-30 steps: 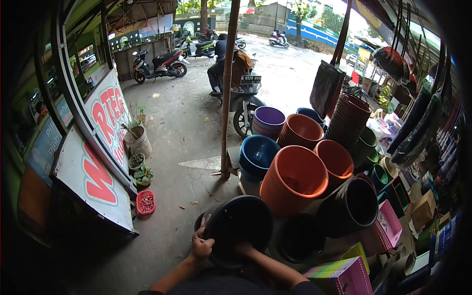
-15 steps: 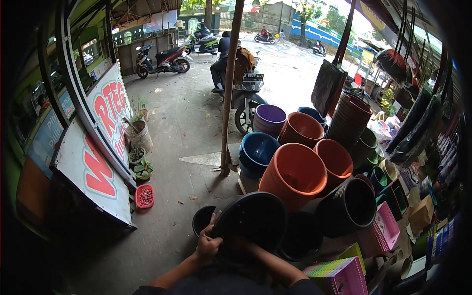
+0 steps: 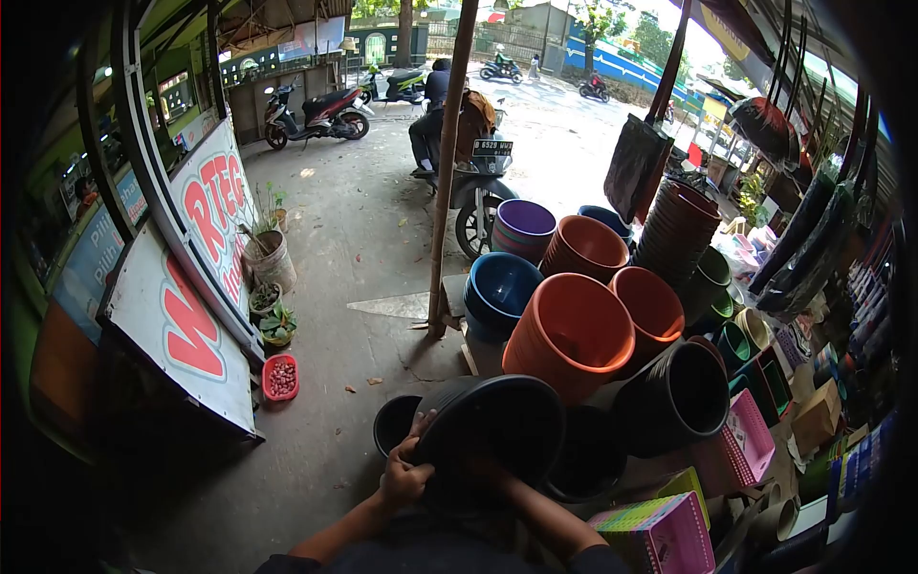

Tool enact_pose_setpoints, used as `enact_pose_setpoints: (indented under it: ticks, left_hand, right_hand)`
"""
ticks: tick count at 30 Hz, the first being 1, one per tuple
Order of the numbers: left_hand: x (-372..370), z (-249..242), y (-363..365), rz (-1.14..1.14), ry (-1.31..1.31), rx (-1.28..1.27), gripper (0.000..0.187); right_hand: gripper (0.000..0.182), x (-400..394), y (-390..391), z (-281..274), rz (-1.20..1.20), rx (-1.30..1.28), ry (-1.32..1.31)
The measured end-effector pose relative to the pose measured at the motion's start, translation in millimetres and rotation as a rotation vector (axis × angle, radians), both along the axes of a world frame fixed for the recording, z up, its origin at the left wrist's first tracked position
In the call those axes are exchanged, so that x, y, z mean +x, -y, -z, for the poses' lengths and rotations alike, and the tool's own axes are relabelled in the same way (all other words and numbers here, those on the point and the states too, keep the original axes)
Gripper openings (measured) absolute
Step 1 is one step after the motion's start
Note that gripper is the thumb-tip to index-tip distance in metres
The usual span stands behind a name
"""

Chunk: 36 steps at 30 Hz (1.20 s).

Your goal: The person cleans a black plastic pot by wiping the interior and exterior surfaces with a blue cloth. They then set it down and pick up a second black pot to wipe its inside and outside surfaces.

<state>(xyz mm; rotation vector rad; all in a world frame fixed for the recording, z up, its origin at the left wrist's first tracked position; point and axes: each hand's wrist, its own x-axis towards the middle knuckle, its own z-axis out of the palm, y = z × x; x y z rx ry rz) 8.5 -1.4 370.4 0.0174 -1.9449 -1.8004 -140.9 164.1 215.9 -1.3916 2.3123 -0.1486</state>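
A large black tub (image 3: pixel 507 421), tilted with its opening toward the camera, is in front of me at the bottom centre. My left hand (image 3: pixel 405 471) grips its left rim, fingers wrapped round the edge. My right hand (image 3: pixel 483 474) reaches inside the tub, dark in its shadow, so its fingers are hidden. Behind the tub's left side is a smaller black pot (image 3: pixel 390 428). Another black tub (image 3: pixel 585 454) stands to its right. Orange tubs (image 3: pixel 569 340) are stacked just beyond, beside blue basins (image 3: pixel 499 292).
A wooden pole (image 3: pixel 445 191) rises ahead. Black buckets (image 3: pixel 684 397) and pink baskets (image 3: pixel 669 536) are on the right. A white sign board (image 3: pixel 182 325) and a red basket of small red items (image 3: pixel 280 378) are on the left. A person (image 3: pixel 430 129) is at a parked motorbike (image 3: pixel 473 196).
The black tub has shifted slightly to the right and turned a little. My left hand stays at its rim. Motorbikes on the road have changed places.
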Motion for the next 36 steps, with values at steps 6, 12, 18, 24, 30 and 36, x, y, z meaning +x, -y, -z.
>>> enact_pose_setpoints:
  ticks: [6, 12, 18, 24, 30, 36]
  left_hand:
    - [2.7, 7.2, -5.9, -0.022, 0.132, 0.171, 0.042]
    - [-1.1, 3.1, -20.1, 0.000, 0.261, 0.222, 0.051]
    - [-7.3, 9.9, -17.9, 0.052, 0.202, 0.323, 0.044]
    - [-0.5, 17.4, -30.2, 0.040, 0.123, -0.018, 0.035]
    - [0.8, -4.7, -34.6, -0.087, 0.124, 0.060, 0.037]
    - [-13.0, -7.0, -39.7, -0.035, 0.126, 0.210, 0.037]
  right_hand:
    - [0.044, -3.9, -19.4, -10.2, 0.022, -0.024, 0.215]
    - [0.044, -37.0, -26.3, -50.7, 0.027, -0.036, 0.433]
    - [0.044, -16.3, 9.0, -65.3, 0.036, -0.046, 0.635]
    - [0.045, 48.7, 2.2, -64.4, 0.122, -0.282, 0.747]
    - [0.072, -5.6, 14.6, -183.8, 1.091, -1.566, 1.719]
    - [0.071, -18.1, 22.1, -141.9, 1.220, -1.425, 1.306]
